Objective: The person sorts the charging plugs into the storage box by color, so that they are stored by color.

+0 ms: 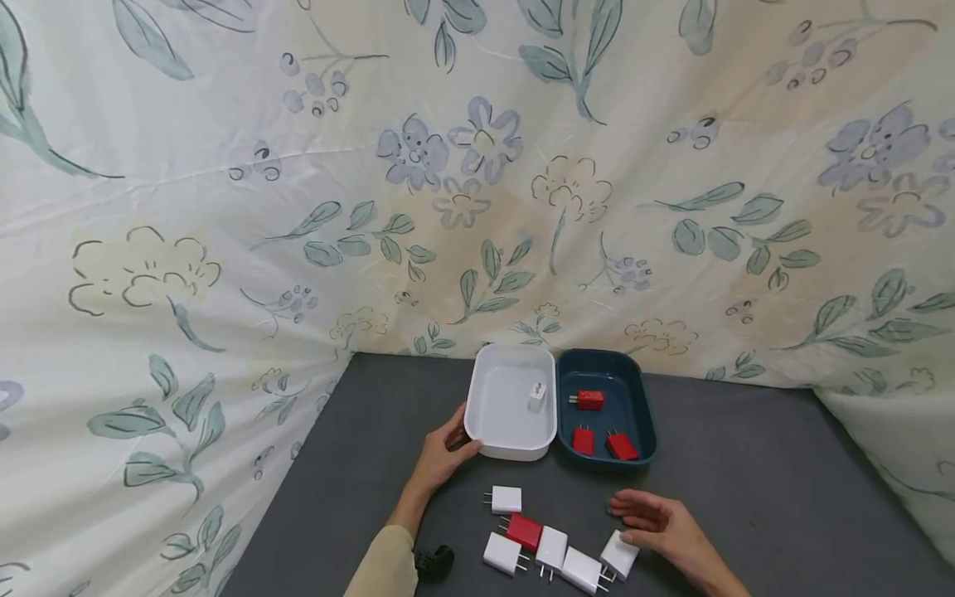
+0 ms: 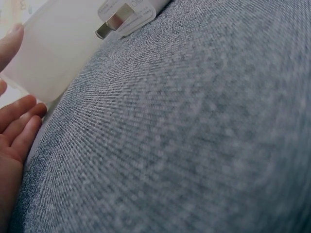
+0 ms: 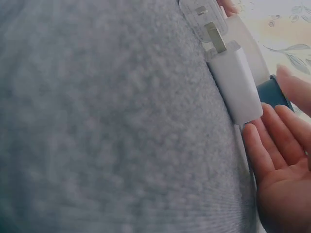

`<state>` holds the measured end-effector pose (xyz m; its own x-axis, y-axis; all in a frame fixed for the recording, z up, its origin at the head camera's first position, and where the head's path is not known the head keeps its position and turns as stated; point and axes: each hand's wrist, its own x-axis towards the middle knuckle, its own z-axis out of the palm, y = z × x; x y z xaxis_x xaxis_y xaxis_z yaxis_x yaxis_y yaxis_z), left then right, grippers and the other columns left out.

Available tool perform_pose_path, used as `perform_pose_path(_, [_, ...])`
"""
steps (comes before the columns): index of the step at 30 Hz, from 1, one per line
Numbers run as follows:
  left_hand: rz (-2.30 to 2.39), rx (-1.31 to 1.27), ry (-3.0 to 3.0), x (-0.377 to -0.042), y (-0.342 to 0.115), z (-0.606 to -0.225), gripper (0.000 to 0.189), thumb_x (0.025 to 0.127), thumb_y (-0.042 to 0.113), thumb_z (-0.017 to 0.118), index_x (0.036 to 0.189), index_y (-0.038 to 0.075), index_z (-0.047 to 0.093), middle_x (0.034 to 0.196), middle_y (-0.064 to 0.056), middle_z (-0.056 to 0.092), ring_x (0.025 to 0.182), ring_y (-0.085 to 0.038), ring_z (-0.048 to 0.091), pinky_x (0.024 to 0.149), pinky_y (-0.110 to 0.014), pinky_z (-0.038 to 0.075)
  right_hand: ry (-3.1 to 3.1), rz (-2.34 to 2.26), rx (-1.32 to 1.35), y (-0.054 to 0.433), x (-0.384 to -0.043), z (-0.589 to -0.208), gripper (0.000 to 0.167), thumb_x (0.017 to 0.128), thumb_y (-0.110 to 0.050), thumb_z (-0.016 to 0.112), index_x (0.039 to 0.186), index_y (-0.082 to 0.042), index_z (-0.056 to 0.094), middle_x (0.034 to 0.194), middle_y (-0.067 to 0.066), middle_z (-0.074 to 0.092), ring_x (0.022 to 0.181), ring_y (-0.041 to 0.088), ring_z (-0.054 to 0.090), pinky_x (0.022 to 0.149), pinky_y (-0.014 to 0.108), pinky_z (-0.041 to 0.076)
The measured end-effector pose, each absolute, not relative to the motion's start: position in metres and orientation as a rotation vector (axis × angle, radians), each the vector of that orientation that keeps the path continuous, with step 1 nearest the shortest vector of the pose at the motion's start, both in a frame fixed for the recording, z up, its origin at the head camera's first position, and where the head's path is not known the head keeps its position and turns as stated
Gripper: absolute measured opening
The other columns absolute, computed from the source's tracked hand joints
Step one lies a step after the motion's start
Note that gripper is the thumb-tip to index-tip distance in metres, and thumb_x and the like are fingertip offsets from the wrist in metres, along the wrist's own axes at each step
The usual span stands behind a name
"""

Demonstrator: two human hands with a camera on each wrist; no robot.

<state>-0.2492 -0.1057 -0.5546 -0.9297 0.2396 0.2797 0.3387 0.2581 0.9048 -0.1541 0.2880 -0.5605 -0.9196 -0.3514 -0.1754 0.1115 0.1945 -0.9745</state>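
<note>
My left hand point(image 1: 442, 454) rests at the near left corner of a white tray point(image 1: 496, 431), thumb by the front rim and fingers along the side; the left wrist view shows the fingers point(image 2: 24, 138) nearly straight. Inside that tray lies one white plug charger point(image 1: 537, 396). My right hand point(image 1: 666, 531) hovers beside a white charger point(image 1: 620, 554), its thumb overlapping the charger's top edge in the head view. Seen from the right wrist, its fingers point(image 3: 282, 141) are extended next to that charger point(image 3: 235, 85), not wrapped around it.
A dark blue tray point(image 1: 647, 414) adjoins the white one and holds three red chargers, one point(image 1: 622, 446) near its front. On the grey table point(image 1: 746, 464) lie several white chargers point(image 1: 506, 499) and one red charger point(image 1: 524, 531). A floral cloth point(image 1: 477, 207) hangs behind.
</note>
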Motion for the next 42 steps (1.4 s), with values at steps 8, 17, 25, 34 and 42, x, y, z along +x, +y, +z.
perform_pose_path(8, [-1.779,-0.544,-2.416,-0.249,-0.106,-0.553,0.074,0.088,0.017,0.073,0.149,0.0,0.035,0.145,-0.024,0.046,0.129,-0.038,0.052,0.105,-0.053,0.044,2.074,-1.762,-0.345,0.294,-0.151,-0.566,0.07,0.083,-0.01,0.075,0.137,0.018,0.04,0.132,0.034,0.054,0.107,0.004,0.066,0.091,0.021,0.055])
perform_pose_path(17, [-1.782,-0.543,-2.42,-0.248,-0.105,-0.553,0.074,0.088,0.016,0.073,0.149,-0.001,0.035,0.144,-0.025,0.047,0.129,-0.039,0.053,0.105,-0.053,0.044,1.955,-1.753,-0.424,0.299,-0.149,-0.568,0.066,0.087,-0.007,0.071,0.139,0.017,0.038,0.136,0.033,0.052,0.111,0.002,0.064,0.093,0.017,0.053])
perform_pose_path(25, [-1.787,-0.528,-2.431,-0.248,-0.105,-0.551,0.074,0.087,0.017,0.073,0.149,0.0,0.035,0.145,-0.023,0.046,0.13,-0.037,0.053,0.106,-0.052,0.044,1.934,-1.667,-0.413,0.299,-0.152,-0.569,0.071,0.083,-0.01,0.075,0.14,0.012,0.04,0.136,0.024,0.057,0.112,-0.001,0.062,0.094,0.017,0.052])
perform_pose_path(34, [-1.779,-0.53,-2.432,-0.248,-0.105,-0.553,0.075,0.087,0.018,0.074,0.149,0.0,0.035,0.145,-0.022,0.047,0.13,-0.036,0.053,0.105,-0.052,0.045,1.865,-1.672,-0.504,0.304,-0.154,-0.574,0.07,0.084,-0.005,0.074,0.141,0.014,0.038,0.137,0.02,0.058,0.115,0.0,0.061,0.095,0.015,0.051])
perform_pose_path(42, [-1.772,-0.555,-2.431,-0.249,-0.106,-0.554,0.074,0.088,0.018,0.073,0.149,0.0,0.035,0.146,-0.025,0.045,0.13,-0.038,0.052,0.105,-0.051,0.045,1.999,-1.712,-0.407,0.302,-0.153,-0.574,0.071,0.081,-0.009,0.077,0.137,0.017,0.041,0.133,0.03,0.056,0.109,-0.004,0.063,0.092,0.019,0.054])
